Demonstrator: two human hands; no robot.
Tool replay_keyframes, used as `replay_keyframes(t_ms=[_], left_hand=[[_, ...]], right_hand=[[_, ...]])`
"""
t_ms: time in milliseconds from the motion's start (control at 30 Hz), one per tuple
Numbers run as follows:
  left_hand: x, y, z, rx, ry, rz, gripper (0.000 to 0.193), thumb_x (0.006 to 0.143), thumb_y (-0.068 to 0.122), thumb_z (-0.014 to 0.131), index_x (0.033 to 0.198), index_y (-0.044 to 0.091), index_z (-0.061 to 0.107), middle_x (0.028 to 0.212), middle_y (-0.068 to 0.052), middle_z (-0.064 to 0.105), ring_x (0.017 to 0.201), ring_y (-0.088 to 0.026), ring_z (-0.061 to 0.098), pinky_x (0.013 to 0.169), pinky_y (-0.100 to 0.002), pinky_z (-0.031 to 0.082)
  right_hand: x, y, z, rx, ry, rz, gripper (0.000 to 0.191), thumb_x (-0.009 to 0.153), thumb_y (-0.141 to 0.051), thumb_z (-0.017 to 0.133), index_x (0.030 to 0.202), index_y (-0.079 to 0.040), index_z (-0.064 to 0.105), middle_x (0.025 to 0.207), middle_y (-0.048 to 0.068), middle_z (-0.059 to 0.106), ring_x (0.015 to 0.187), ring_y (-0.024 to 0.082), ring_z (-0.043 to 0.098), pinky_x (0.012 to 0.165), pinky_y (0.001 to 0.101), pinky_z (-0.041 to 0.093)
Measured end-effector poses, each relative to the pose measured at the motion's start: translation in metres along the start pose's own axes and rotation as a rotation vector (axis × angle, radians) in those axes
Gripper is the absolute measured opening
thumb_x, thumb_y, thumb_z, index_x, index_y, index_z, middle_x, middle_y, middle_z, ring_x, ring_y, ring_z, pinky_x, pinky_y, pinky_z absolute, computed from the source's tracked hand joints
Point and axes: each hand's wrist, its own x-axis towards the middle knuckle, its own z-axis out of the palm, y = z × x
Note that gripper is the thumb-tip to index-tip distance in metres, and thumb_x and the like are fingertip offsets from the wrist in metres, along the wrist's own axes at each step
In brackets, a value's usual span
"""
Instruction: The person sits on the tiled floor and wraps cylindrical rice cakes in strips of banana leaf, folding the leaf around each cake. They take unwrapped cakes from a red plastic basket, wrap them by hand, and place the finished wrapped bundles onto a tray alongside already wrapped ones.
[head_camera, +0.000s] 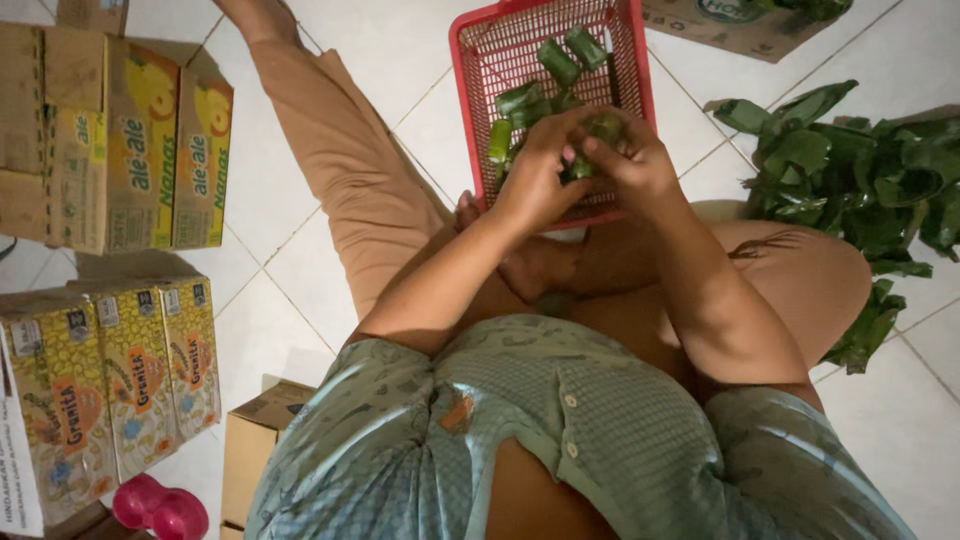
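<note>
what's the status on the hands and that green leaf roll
Left hand and right hand both pinching one small green leaf-wrapped roll. Over red plastic mesh basket with finished rolls. Nothing in the way.

I note stacked yellow cardboard drink cartons (120, 140) at left on white tiled floor (300, 250), a pink plastic dumbbell-shaped object (160, 508) below them, and a plain brown cardboard box (255, 440) nearby.

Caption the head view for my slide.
Both hands wrap a green leaf parcel above a red plastic mesh basket.

Dim warm indoor light, soft shadows, slight overall softness, mild wide-angle stretch at edges.
</note>
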Motion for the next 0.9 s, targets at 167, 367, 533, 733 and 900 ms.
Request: replay_keyframes(t_ms=[167,367,533,733,900], left_hand=[[-0.008,-0.022,-0.011,-0.233,-0.035,-0.015,0.075,0.080,0.003,0.086,0.146,0.009,0.052,0.128,-0.007,0.060,0.109,-0.017,0.063,0.085,-0.031,0.058],[-0.015,-0.054,-0.001,-0.738,-0.183,-0.124,0.072,0.088,0.001,0.083,0.151,0.006,0.048,0.143,-0.008,0.057,0.129,-0.018,0.058,0.107,-0.035,0.054],[-0.010,-0.058,0.009,-0.870,-0.193,-0.372,0.066,0.098,0.009,0.076,0.156,0.001,0.045,0.142,-0.011,0.062,0.129,-0.019,0.059,0.106,-0.035,0.053],[-0.016,-0.048,0.014,-1.088,-0.227,-0.378,0.068,0.097,0.003,0.069,0.156,0.005,0.036,0.136,-0.009,0.060,0.124,-0.018,0.059,0.105,-0.033,0.049],[-0.013,-0.056,0.020,-1.311,-0.207,-0.423,0.046,0.100,0.007,0.059,0.144,0.003,0.046,0.131,-0.021,0.065,0.121,-0.030,0.067,0.109,-0.043,0.053]], right_hand=[[-0.009,-0.012,0.004,0.201,-0.067,0.162,0.063,0.102,-0.021,0.060,0.157,-0.003,0.033,0.137,0.011,0.061,0.120,0.021,0.066,0.098,0.0412,0.059],[-0.018,-0.014,-0.001,0.044,-0.023,0.042,0.060,0.103,-0.012,0.066,0.156,0.001,0.041,0.136,0.014,0.062,0.109,0.018,0.064,0.088,0.0314,0.056],[-0.015,-0.002,-0.006,-0.063,0.057,-0.260,0.045,0.099,0.002,0.080,0.132,-0.002,0.049,0.119,0.009,0.060,0.107,0.015,0.062,0.090,0.0283,0.054],[-0.023,-0.008,-0.010,-0.430,0.088,-0.089,0.039,0.092,-0.005,0.083,0.123,0.000,0.061,0.097,0.001,0.066,0.084,0.010,0.057,0.072,0.0269,0.046],[-0.029,-0.035,0.001,-0.851,-0.006,-0.337,0.025,0.091,-0.004,0.081,0.113,-0.005,0.069,0.102,0.009,0.069,0.089,0.021,0.065,0.076,0.0310,0.052]])
